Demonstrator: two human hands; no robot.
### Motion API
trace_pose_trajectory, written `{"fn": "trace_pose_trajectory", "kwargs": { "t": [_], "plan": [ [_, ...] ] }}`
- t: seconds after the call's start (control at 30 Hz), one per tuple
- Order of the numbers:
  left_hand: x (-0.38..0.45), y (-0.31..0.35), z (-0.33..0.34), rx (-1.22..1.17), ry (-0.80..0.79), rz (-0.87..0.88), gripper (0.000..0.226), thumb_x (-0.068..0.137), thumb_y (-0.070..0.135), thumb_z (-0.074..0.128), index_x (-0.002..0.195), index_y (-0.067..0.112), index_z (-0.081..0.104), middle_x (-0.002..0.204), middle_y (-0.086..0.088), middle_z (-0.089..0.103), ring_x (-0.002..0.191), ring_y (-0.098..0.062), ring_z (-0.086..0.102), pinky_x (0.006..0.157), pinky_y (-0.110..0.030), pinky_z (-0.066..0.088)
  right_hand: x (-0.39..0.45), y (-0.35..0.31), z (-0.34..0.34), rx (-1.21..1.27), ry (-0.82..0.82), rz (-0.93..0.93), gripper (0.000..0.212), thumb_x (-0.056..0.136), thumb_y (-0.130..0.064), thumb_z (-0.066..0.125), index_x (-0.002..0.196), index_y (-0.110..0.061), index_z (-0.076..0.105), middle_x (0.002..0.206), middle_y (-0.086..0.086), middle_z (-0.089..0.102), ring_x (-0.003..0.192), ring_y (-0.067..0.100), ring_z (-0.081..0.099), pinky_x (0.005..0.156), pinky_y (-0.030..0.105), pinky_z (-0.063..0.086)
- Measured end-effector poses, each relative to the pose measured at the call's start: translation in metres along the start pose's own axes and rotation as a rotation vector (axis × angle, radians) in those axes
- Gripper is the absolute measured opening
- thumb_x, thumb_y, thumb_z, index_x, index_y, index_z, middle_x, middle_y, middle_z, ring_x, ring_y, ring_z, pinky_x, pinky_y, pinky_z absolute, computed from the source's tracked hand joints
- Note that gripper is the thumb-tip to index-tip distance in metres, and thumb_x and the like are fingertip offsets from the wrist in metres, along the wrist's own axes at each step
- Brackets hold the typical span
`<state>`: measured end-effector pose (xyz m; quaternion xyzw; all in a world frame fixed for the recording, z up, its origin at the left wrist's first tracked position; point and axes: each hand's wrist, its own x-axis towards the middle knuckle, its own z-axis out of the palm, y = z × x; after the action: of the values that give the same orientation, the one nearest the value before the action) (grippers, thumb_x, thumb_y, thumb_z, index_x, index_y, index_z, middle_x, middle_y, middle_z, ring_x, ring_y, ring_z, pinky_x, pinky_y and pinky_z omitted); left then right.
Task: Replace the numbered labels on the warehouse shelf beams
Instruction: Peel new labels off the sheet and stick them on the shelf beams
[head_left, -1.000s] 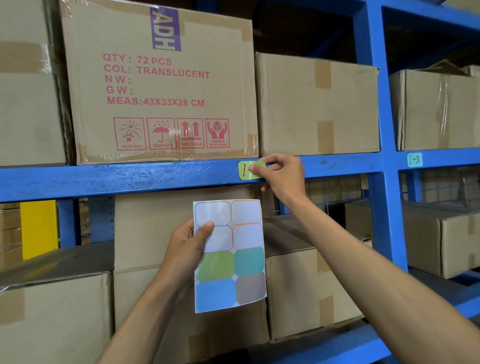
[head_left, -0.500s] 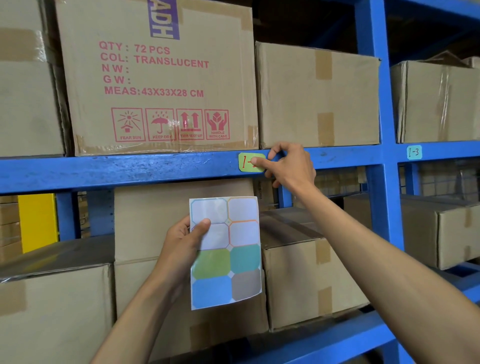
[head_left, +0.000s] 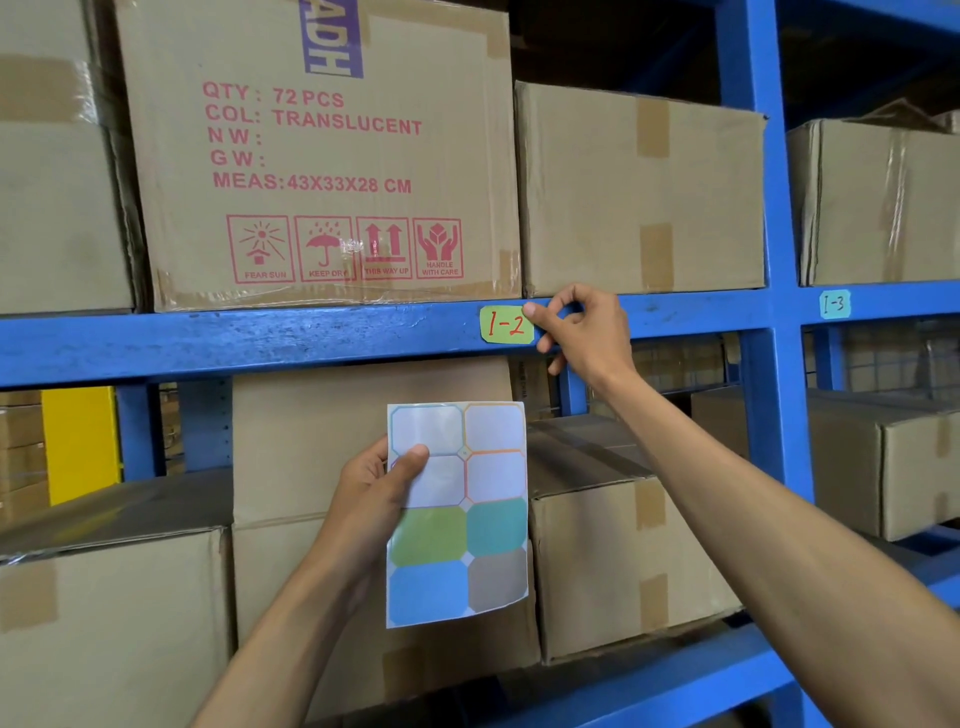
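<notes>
A green label (head_left: 506, 325) marked "1-2" in red is stuck on the blue shelf beam (head_left: 260, 338). My right hand (head_left: 582, 332) is just right of it. The thumb tip touches the label's upper right corner, the other fingers curl loosely, and nothing is held. Below the beam, my left hand (head_left: 374, 483) grips a sticker sheet (head_left: 457, 514) upright by its left edge. The sheet's upper four places are blank; green, teal, blue and grey stickers fill the lower half. A teal label (head_left: 835, 304) marked "1-3" sits on the beam of the bay to the right.
Cardboard boxes fill the shelves: a large printed box (head_left: 322, 156) and a plain box (head_left: 639, 192) rest on the beam, with more below (head_left: 623, 545). A blue upright post (head_left: 763, 338) divides the bays. A yellow post (head_left: 80, 436) stands at the far left.
My right hand has slid rightward off the green label, so the whole "1-2" now shows. The view has tilted slightly; my left hand still holds the sheet.
</notes>
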<state>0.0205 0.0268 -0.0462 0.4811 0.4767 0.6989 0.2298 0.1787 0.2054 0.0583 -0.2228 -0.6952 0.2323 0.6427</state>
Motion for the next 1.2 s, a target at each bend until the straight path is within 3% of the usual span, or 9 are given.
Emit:
{"fn": "trace_pose_trajectory", "kwargs": {
  "t": [0.1, 0.2, 0.3, 0.4, 0.53, 0.7, 0.87, 1.2],
  "plan": [
    [0.0, -0.001, 0.001, 0.014, -0.01, -0.006, 0.023, 0.099, 0.02, 0.052, 0.111, 0.007, 0.068, 0.1, -0.017, 0.077, 0.084, -0.031, 0.073, 0.069, -0.038, 0.061, -0.003, 0.006, -0.01, 0.013, -0.092, -0.049, 0.03, 0.082, -0.031, 0.078, 0.091, -0.011, 0.057, 0.068, 0.007, 0.074, 0.051, 0.025, 0.07, 0.049, 0.036, 0.056],
    [0.001, -0.003, 0.002, 0.021, -0.012, -0.015, 0.024, 0.099, 0.022, 0.053, 0.113, 0.009, 0.068, 0.101, -0.016, 0.077, 0.087, -0.033, 0.073, 0.072, -0.04, 0.06, -0.008, 0.01, -0.017, -0.002, -0.157, -0.079, 0.032, 0.079, -0.02, 0.081, 0.092, -0.009, 0.054, 0.07, 0.011, 0.073, 0.048, 0.008, 0.066, 0.041, 0.02, 0.047],
    [0.001, -0.002, 0.005, 0.015, -0.014, -0.015, 0.025, 0.099, 0.021, 0.053, 0.115, 0.009, 0.067, 0.103, -0.016, 0.077, 0.088, -0.034, 0.073, 0.074, -0.042, 0.06, -0.006, 0.009, -0.015, -0.054, -0.161, -0.052, 0.037, 0.076, -0.024, 0.084, 0.09, -0.012, 0.052, 0.07, 0.008, 0.074, 0.05, 0.009, 0.068, 0.046, 0.026, 0.049],
    [0.0, 0.0, 0.006, 0.006, -0.014, -0.01, 0.024, 0.099, 0.02, 0.053, 0.114, 0.008, 0.068, 0.103, -0.017, 0.077, 0.085, -0.032, 0.073, 0.07, -0.039, 0.061, -0.002, 0.004, -0.007, -0.133, -0.117, -0.013, 0.044, 0.073, -0.045, 0.083, 0.085, -0.019, 0.049, 0.069, 0.002, 0.073, 0.05, 0.019, 0.068, 0.051, 0.039, 0.05],
    [-0.002, 0.002, 0.002, -0.003, -0.012, -0.005, 0.025, 0.099, 0.019, 0.053, 0.115, 0.008, 0.068, 0.104, -0.016, 0.077, 0.087, -0.032, 0.073, 0.072, -0.04, 0.06, -0.005, -0.004, 0.008, -0.383, 0.026, -0.042, 0.059, 0.059, -0.074, 0.073, 0.076, -0.026, 0.043, 0.08, -0.007, 0.069, 0.077, 0.019, 0.068, 0.066, 0.045, 0.054],
    [-0.007, 0.001, -0.005, 0.006, -0.009, -0.008, 0.024, 0.099, 0.02, 0.053, 0.114, 0.009, 0.068, 0.102, -0.015, 0.077, 0.087, -0.032, 0.073, 0.076, -0.043, 0.059, -0.008, -0.014, 0.011, -0.53, 0.043, -0.053, 0.066, 0.061, -0.077, 0.071, 0.085, -0.022, 0.043, 0.086, -0.005, 0.062, 0.088, 0.017, 0.055, 0.068, 0.037, 0.042],
    [-0.011, -0.002, -0.006, 0.005, -0.002, -0.015, 0.023, 0.098, 0.018, 0.054, 0.112, 0.008, 0.069, 0.102, -0.016, 0.077, 0.082, -0.029, 0.073, 0.072, -0.04, 0.059, -0.007, -0.021, 0.016, -0.612, 0.062, -0.057, 0.07, 0.064, -0.085, 0.059, 0.088, -0.021, 0.045, 0.093, 0.0, 0.066, 0.091, 0.024, 0.06, 0.072, 0.039, 0.044],
    [-0.018, -0.009, -0.006, -0.024, -0.002, -0.051, 0.024, 0.099, 0.021, 0.053, 0.11, 0.008, 0.07, 0.101, -0.014, 0.076, 0.08, -0.027, 0.07, 0.077, -0.042, 0.056, -0.01, -0.026, 0.022, -0.518, 0.133, 0.087, 0.067, 0.065, -0.09, 0.049, 0.07, -0.024, 0.051, 0.091, 0.005, 0.068, 0.087, 0.032, 0.064, 0.074, 0.037, 0.044]
  ]
}}
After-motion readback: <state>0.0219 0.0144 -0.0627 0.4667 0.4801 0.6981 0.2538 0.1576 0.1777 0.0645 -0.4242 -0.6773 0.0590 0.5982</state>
